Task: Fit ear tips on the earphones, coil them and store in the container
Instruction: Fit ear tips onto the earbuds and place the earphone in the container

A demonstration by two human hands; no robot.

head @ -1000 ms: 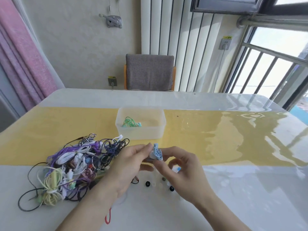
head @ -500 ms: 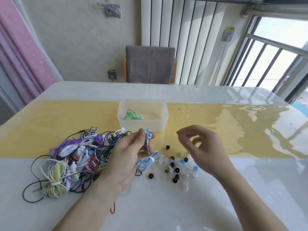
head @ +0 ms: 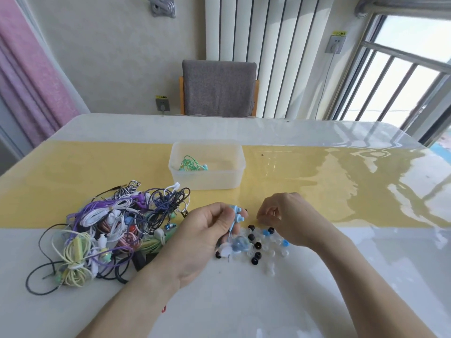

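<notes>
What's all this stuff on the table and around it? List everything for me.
Clear plastic container: one, translucent, mid-table on the yellow strip.
Green coiled earphones: one set, inside the container.
Tangled pile of earphone cables: many; purple, white, black, pale yellow; table's left side.
Loose ear tips: many; black, clear, blue; scattered between the hands.
Light blue earphones: one pair, cable bundle hanging below.
Glossy white table: one, with a yellow band.
Grey padded chair: one, far side.
Pink curtain: one, far left.
Left hand: grip pinching the blue earphones.
Right hand: fingers curled above the ear tips; whether it holds one is unclear.
</notes>
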